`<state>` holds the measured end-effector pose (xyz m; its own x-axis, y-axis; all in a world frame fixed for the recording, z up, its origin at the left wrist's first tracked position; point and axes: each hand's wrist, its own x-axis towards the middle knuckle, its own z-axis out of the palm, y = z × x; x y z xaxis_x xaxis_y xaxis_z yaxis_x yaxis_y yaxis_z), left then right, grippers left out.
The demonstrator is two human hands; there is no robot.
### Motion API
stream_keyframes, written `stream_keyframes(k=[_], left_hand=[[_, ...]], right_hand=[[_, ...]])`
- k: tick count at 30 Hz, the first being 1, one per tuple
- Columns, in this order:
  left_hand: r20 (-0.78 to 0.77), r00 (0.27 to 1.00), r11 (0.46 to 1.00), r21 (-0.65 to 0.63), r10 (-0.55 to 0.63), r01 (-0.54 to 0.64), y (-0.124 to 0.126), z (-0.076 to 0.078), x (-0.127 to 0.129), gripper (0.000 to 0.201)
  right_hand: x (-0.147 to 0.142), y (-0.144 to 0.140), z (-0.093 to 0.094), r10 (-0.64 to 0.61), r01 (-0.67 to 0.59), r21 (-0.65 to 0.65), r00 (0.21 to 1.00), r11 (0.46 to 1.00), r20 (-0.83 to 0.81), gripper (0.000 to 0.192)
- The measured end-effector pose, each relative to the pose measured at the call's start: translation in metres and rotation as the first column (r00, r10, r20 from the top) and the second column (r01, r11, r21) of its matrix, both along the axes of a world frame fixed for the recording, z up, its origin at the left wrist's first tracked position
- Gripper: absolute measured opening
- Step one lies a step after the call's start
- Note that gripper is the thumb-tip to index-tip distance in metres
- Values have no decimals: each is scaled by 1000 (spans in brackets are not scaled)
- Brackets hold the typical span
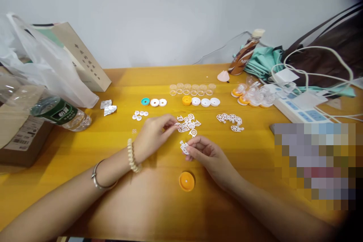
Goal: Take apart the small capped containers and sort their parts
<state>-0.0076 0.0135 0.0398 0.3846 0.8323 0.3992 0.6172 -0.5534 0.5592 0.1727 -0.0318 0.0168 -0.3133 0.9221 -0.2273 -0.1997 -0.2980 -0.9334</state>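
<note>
My right hand (211, 159) pinches a small white openwork plastic piece (184, 147) between thumb and fingers, above the table. At the left edge of a loose pile of white spoked plastic pieces (189, 121), my left hand (159, 132) has its thumb and fingertips closed on one of them. Just in front of the pile lies a single white spoked piece (193, 132). Nearer to me is a round orange cap-like part (186, 181) with a small pale centre. A curved group of similar white pieces (229, 118) lies to the right of the pile.
Clear cups (194, 90) stand in a row at the back, behind white discs (205, 102), a yellow disc (186, 100) and a teal ring (145, 101). Assembled clear-and-orange parts (255, 96) sit by a power strip (300, 109). A water bottle (61, 112) lies left.
</note>
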Motion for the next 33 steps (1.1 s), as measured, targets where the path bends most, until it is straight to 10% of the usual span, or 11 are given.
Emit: stream_keyframes(k=[12, 20, 33], left_hand=[[-94, 995, 997, -76, -25, 17, 30, -13, 10, 14], [99, 988, 949, -281, -122, 146, -20, 11, -3, 19], [335, 937, 903, -427, 104, 53, -50, -17, 2, 15]], right_hand=[[-1, 0, 0, -2, 1, -33, 999, 999, -46, 22], [2, 2, -2, -10, 10, 35, 1000, 999, -15, 17], [1, -3, -3, 79, -99, 149, 988, 984, 129, 18]])
